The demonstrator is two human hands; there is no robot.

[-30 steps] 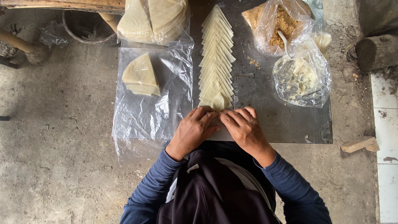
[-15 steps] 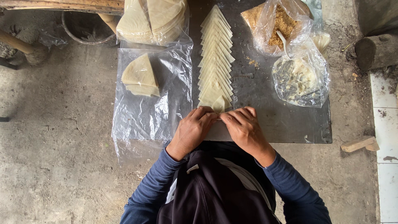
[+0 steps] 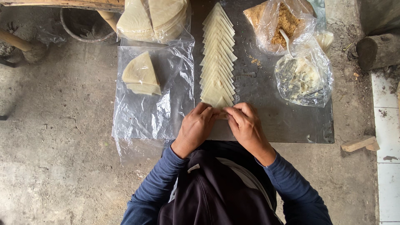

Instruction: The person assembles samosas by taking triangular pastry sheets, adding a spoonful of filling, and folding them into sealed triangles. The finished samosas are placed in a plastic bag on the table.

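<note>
Pale wrapper row's (image 3: 217, 62) near end pinched by both curled hands (image 3: 221, 125).

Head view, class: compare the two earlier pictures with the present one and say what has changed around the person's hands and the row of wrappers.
Very little. The left hand and right hand remain together on the nearest wrapper of the overlapping row, with only slight finger shifts. Nothing was picked up or let go. The folded stack on the plastic sheet, the crumb bag and the filling bag stayed put.
</note>
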